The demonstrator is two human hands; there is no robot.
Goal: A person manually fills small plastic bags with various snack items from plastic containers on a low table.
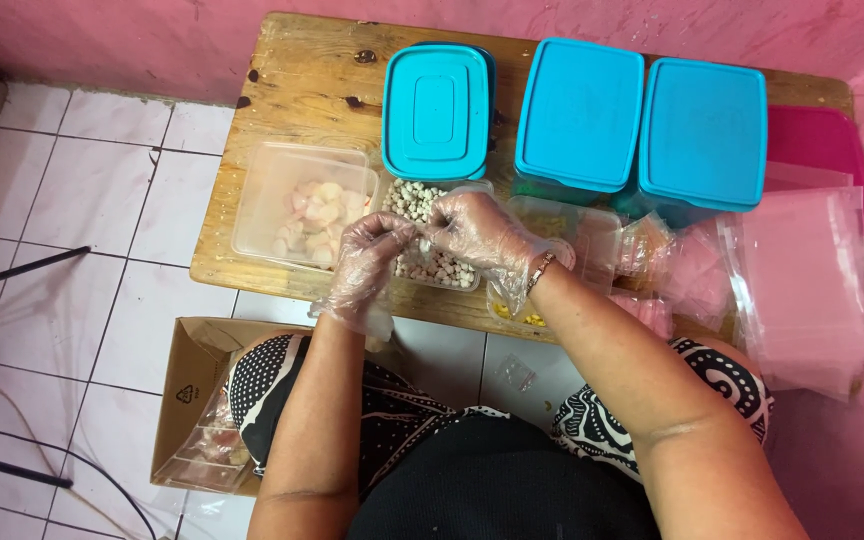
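My left hand (367,262) is in a thin clear glove, forearm coming straight up from my lap, wrist bent so the fingers curl toward the middle. My right hand (472,232), gloved the same way with a bracelet (540,270) at the wrist, reaches in from the right, its forearm running slantwise across the table edge. The two hands meet fingertip to fingertip above the tray of small pale balls (430,232).

Between them I am pinching a small clear bag (420,244). The thumb and first fingers of each hand are closed on it, the other fingers loosely curled. The bag is so see-through and crumpled that I cannot tell which way its opening faces; what shows of it runs side to side between my fingertips, just over the tray's near half.

The tray sits on the wooden table (292,80), long side pointing away from me. Just to its left is a clear tub of pinkish-white pieces (304,215). Behind stand three blue-lidded boxes (579,112). A stack of clear bags (807,285) lies to the right, and a cardboard box (197,400) is on the floor by my left knee.
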